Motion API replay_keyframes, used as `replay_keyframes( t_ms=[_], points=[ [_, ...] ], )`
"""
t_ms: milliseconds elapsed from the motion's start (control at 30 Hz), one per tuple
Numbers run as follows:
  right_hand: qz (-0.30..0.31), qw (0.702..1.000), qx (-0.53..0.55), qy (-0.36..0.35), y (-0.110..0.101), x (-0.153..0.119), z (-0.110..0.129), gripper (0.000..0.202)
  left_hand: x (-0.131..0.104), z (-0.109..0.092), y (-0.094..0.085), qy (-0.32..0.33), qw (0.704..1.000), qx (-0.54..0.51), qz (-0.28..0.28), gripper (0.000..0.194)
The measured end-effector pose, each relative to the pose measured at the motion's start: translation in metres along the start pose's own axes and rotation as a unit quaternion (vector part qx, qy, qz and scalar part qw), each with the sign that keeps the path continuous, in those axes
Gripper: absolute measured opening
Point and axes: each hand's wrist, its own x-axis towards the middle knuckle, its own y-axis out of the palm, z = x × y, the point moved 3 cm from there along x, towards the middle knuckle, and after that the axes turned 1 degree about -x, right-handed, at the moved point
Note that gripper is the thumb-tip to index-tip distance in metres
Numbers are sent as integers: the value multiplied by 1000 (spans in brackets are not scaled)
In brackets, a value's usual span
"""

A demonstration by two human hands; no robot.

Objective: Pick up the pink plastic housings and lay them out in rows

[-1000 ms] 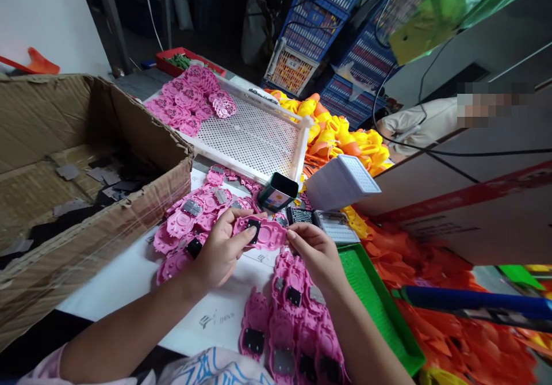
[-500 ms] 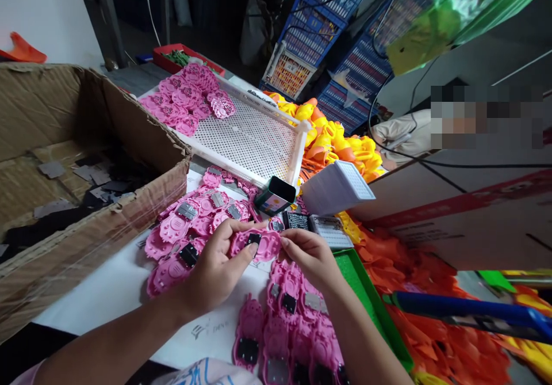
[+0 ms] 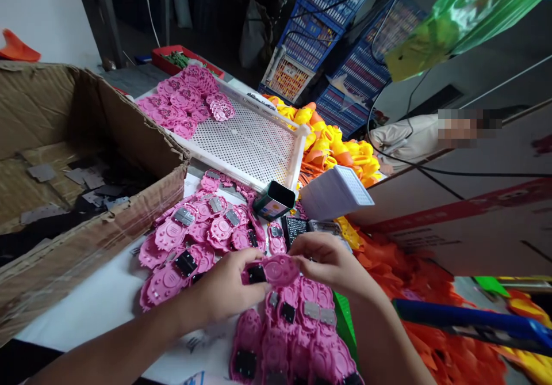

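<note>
Spanning the gap between both hands in the head view, a pink case (image 3: 280,271) lies with its long axis from nine o'clock to three, a black plate (image 3: 256,274) toward its nine-o'clock end. The left hand (image 3: 226,284) grips that end between thumb and fingers; the right hand (image 3: 336,264) pinches the three-o'clock end with its fingertips, so neither is clearly nearer. From the held piece, rows of cases (image 3: 302,342) lie at six o'clock, a heap of cases (image 3: 172,232) at ten, a green cup (image 3: 273,206) at twelve, a white tray (image 3: 259,143) beyond the cup
</note>
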Motion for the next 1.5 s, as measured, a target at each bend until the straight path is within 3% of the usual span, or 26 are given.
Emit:
replay_keyframes(
  t_ms=[133, 267, 333, 433, 533, 733, 967, 1133, 1233, 1333, 1400, 1500],
  points=[
    [70, 998, -1, 10, -2, 6, 10, 16, 1, 0, -1, 0, 998, -10, 64, 18],
    [173, 984, 33, 11, -5, 21, 22, 26, 1, 1, -4, -29, 996, -64, 58, 19],
    [186, 980, 62, 6, -8, 32, 25, 38, 3, 3, -4, -42, 991, -112, 53, 20],
    [93, 989, 113, 7, -16, 50, 20, 53, 5, 4, -6, -42, 983, -169, 56, 22],
    [-11, 993, 120, 9, -22, 55, 10, 51, 6, 3, -8, -47, 978, -197, 53, 26],
    [-37, 993, 100, 47, -25, 20, -5, 43, 8, -3, -6, -36, 976, -214, 35, 28],
    [-131, 981, 118, 84, -37, -28, -23, 39, 13, -2, -1, -15, 988, -152, 15, 22],
    [-166, 978, 104, 73, -42, -44, -20, 37, 9, -2, -4, -17, 994, -111, -1, 22],
    [-196, 978, 42, 52, -43, -37, -5, 30, 2, -9, -3, -14, 995, -87, 44, 18],
    [-213, 967, -129, -46, -40, -8, 22, 17, -5, -12, 4, -7, 988, -54, 144, 14],
    [-176, 941, -268, -108, -30, 23, 39, 14, -6, -8, 6, 1, 984, -16, 179, 11],
    [-72, 883, -451, -111, -4, 78, 46, 20, -3, 2, 8, 0, 979, -6, 203, 13]
  ],
)
